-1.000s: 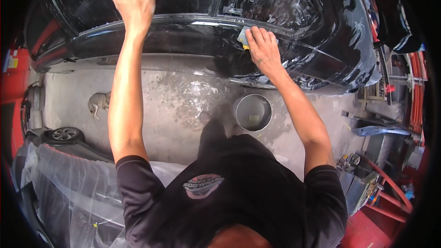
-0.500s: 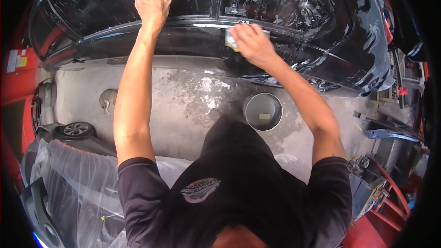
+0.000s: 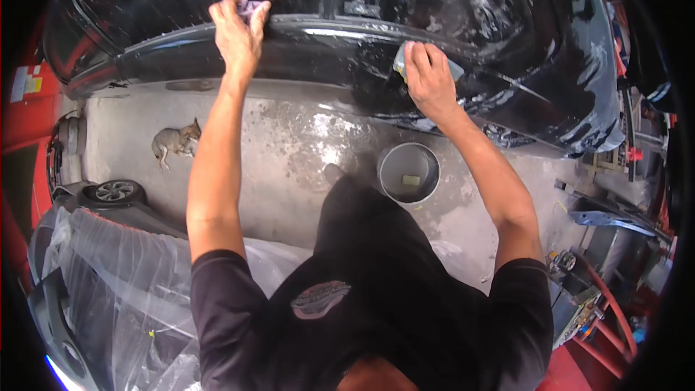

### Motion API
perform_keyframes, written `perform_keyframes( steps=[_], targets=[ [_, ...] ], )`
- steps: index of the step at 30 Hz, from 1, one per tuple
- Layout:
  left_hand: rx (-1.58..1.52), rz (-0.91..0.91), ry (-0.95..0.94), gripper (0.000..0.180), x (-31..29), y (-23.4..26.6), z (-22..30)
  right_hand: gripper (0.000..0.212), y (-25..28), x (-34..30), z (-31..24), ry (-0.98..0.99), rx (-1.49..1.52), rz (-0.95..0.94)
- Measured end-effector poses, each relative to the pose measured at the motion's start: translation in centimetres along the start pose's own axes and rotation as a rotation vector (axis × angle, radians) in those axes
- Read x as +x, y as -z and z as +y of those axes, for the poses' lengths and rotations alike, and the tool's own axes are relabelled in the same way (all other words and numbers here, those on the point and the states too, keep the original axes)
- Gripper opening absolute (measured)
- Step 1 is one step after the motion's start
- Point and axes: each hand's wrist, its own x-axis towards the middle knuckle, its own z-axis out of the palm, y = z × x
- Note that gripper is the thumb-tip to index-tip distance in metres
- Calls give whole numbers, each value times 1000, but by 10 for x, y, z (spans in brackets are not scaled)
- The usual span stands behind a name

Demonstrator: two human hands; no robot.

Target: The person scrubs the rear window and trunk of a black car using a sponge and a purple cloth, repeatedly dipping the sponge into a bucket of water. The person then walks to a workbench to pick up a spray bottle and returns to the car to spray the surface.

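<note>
A black car body, wet and streaked with whitish smears, stretches across the far side in front of me. My left hand is closed round a crumpled purple cloth, close to the ridge below the side window area. Further right, my right hand grips a flat grey pad with a yellow edge against the panel just under that ridge. Part of the pad is hidden by the fingers. Water drops and milky film lie on the glass and paint above.
On the wet concrete floor stands a round bucket with a small yellowish block inside. A dog lies at left. Behind it are a wheel and a plastic-covered car. Metal parts and tools crowd the right.
My left hand has come nearer to me with the cloth, down to the ridge. My right hand has slid the pad to the right along the panel. The dog's head now shows.
</note>
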Motion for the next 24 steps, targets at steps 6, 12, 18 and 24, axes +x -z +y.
perform_keyframes(
  steps=[6, 12, 18, 24],
  targets=[
    [26, -15, 94, 59, -12, 11, -4, 49, 32, -13, 33, 93, 79, -47],
    [69, -33, 81, 58, -8, 0, 6, 45, 3, -2, 6, -8, 28, 60],
    [44, -39, 96, 58, -9, 9, -2, 47, 29, -6, 24, 103, 81, -82],
    [-13, -75, 63, 57, -7, 5, 3, 47, -4, 15, -10, 10, 41, 52]
  ],
)
